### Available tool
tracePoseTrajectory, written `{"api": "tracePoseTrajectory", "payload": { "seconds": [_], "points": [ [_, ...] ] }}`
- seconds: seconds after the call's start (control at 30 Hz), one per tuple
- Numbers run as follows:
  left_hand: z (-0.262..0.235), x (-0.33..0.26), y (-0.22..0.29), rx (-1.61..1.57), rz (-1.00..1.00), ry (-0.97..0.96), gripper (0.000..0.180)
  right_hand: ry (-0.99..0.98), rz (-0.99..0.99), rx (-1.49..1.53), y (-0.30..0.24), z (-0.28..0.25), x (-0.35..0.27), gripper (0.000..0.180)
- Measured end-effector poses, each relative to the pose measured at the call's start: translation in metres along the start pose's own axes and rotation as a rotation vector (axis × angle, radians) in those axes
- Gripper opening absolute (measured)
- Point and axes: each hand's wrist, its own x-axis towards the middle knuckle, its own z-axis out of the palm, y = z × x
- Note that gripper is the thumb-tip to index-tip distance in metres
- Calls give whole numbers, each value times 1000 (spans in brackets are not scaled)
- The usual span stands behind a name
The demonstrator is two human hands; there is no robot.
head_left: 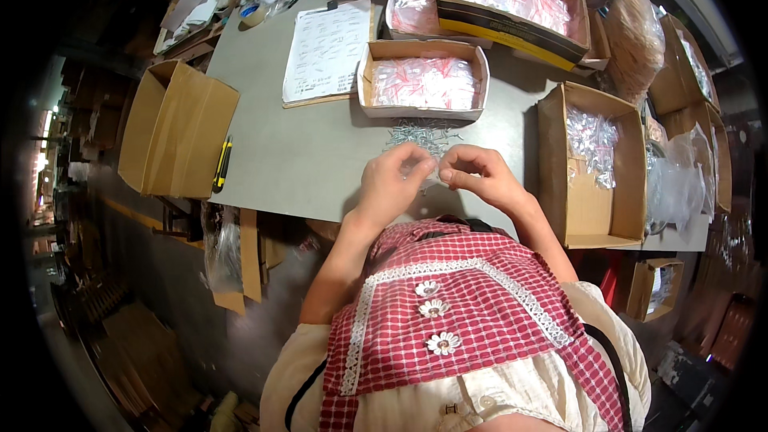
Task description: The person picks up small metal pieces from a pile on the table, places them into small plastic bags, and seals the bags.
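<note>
Loose pile of small, thin, silvery metal pieces (418, 136) lies on the grey, smooth-topped counter (288, 156) just beyond the fingers, a bit nearer the left hand (392, 180) than the right hand (485, 179), long axes pointing every way, shiny and tangled. Both hands' fingers are curled in, tips close together; can't tell what, if anything, they grip. Beyond the pile, white-walled cardboard box (424, 114) of clear, red-striped plastic bags (424, 82); off right, open brown cardboard box (552, 184).
</note>
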Motion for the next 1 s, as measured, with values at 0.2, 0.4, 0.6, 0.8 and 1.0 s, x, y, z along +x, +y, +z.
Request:
{"api": "tracePoseTrajectory", "payload": {
  "seconds": [0.2,0.4,0.6,0.8,1.0],
  "points": [
    [4,-2,7,67,-85,-7,17,42,102,-93,-13,-1,-5,12],
    [10,-2,5,-33,-75,7,11,21,131,-112,-15,-3,-8,13],
    [11,-4,-2,-255,-158,-52,9,33,62,-166,-18,-1,-11,18],
    [6,2,8,185,174,118,11,113,-20,-214,-11,5,-8,18],
    [-3,3,23,22,-107,-289,16,31,-50,-19,6,7,-4,20]
  ]
}}
